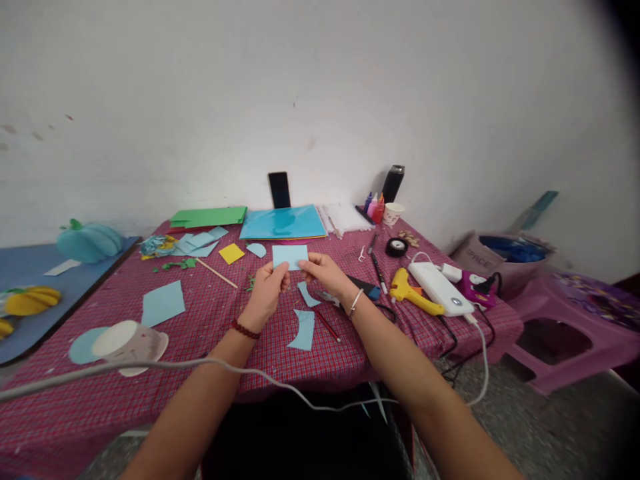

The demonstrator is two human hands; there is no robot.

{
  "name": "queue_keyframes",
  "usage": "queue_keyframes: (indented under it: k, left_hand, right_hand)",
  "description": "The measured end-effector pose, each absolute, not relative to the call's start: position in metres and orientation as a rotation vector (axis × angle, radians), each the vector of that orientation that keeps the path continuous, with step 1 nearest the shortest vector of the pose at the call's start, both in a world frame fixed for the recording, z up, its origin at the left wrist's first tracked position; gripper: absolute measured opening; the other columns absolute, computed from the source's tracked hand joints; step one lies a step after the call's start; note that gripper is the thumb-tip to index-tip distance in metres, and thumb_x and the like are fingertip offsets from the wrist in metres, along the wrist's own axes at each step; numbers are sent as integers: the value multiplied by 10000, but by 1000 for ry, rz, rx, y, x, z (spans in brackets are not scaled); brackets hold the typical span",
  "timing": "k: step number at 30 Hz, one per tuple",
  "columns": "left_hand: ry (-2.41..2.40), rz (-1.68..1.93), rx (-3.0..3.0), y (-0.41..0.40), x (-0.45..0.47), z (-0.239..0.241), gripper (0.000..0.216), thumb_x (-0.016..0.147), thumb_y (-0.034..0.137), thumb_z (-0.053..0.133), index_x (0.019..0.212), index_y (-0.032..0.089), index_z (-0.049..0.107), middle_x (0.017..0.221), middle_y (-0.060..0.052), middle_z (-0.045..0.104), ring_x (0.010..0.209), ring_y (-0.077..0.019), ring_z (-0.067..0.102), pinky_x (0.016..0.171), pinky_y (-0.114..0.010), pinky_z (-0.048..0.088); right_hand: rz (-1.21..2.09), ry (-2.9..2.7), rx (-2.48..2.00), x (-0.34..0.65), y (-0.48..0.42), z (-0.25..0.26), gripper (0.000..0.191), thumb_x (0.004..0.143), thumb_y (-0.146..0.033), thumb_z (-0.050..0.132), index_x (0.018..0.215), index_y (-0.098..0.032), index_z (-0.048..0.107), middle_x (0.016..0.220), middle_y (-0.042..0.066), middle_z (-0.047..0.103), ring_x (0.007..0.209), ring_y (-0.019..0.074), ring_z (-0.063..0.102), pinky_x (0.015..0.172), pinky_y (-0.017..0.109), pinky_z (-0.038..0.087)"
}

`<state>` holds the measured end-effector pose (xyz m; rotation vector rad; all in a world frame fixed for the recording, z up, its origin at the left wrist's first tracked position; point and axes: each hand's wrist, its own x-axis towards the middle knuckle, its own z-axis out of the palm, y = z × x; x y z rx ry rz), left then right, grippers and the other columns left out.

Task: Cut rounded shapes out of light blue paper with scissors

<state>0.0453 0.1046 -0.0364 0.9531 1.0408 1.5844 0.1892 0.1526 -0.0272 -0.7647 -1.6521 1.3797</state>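
Blue paper piece (290, 255) pinched at near edge by left hand (270, 285) and right hand (324, 272); cut scrap (304, 331) seen below the grip. Light, even pressure should be applied so creasing is avoided.

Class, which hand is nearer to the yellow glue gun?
Right. The right hand is to the left of the yellow glue gun; the left hand is farther left.

1. On my screen I read "SPACE" in dark capitals on the pale pink, boxy bin (463, 257) behind the pink plastic stool (607, 341).
2. Left of that stool, the small white paper cup's (393, 215) markings stay illegible to me.
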Motion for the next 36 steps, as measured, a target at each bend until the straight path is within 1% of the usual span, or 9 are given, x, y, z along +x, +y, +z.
queue_keyframes:
  k: [4, 8, 13, 16, 23, 28, 31, 33, 36]
  left_hand:
    - [1006, 1618, 930, 103, 48, -37, 271, 690, 348, 724, 633, 156, 542, 497, 58, 519, 426, -50, 434, 429, -186, 312]
    - [843, 1634, 689, 103, 56, -39, 289, 594, 296, 805, 758, 162, 608, 630, 40, 630, 530, -70, 551, 490, -195, 378]
    - [743, 1606, 512, 106, 61, -39, 236, 548, 186, 822, 649, 141, 613, 636, 14, 665, 578, -86, 596, 558, -213, 424]
    - [720, 1615, 472, 107, 60, -38, 215, 542, 138, 818, 626, 136, 619, 618, 13, 664, 563, -83, 591, 561, -212, 425]
    - [696, 1721, 471, 107, 57, -34, 243, 535, 148, 830, 712, 146, 663, 671, 28, 690, 573, -69, 598, 568, -201, 425]
    - [695, 1681, 493, 105, 61, -35, 201, 540, 145, 822, 636, 131, 647, 630, 12, 672, 577, -73, 598, 585, -202, 442]
    - [739, 1653, 494, 105, 59, -35, 200, 538, 148, 819, 614, 118, 637, 602, 2, 656, 557, -74, 586, 568, -197, 441]
    - [766, 1656, 494, 106, 54, -34, 200, 534, 132, 816, 619, 113, 636, 580, 4, 643, 536, -70, 571, 547, -191, 432]
    - [834, 1676, 478, 108, 45, -31, 205, 529, 125, 810, 599, 118, 617, 527, 22, 602, 492, -64, 538, 502, -185, 409]
  right_hand:
    - [1356, -1638, -760, 188, 151, -28, 237, 698, -373, 651, 698, -158, 550, 542, -57, 508, 485, 82, 457, 493, 211, 360]
    - [1289, -1616, -757, 183, 151, -31, 269, 702, -401, 652, 697, -151, 552, 567, -52, 504, 509, 83, 444, 494, 212, 345]
    - [1192, -1691, -753, 177, 149, -35, 272, 714, -403, 641, 668, -157, 533, 591, -42, 505, 545, 92, 435, 516, 219, 337]
    - [1091, -1732, -775, 175, 147, -36, 288, 728, -392, 622, 610, -176, 473, 564, -49, 466, 538, 92, 407, 509, 221, 306]
    - [1043, -1712, -758, 171, 144, -36, 261, 746, -354, 587, 618, -190, 430, 567, -60, 414, 545, 92, 386, 524, 221, 305]
    - [1090, -1665, -763, 170, 145, -40, 265, 733, -364, 597, 623, -187, 433, 601, -52, 445, 563, 92, 409, 537, 221, 336]
    - [1059, -1694, -772, 169, 146, -39, 279, 740, -362, 596, 612, -191, 417, 589, -57, 420, 560, 92, 397, 529, 219, 331]
    - [1064, -1740, -747, 173, 147, -32, 227, 767, -354, 574, 670, -185, 458, 608, -53, 441, 567, 97, 416, 536, 223, 349]
    - [996, -1856, -749, 193, 141, -12, 177, 838, -317, 500, 923, -166, 537, 712, -24, 531, 614, 114, 488, 587, 242, 403]
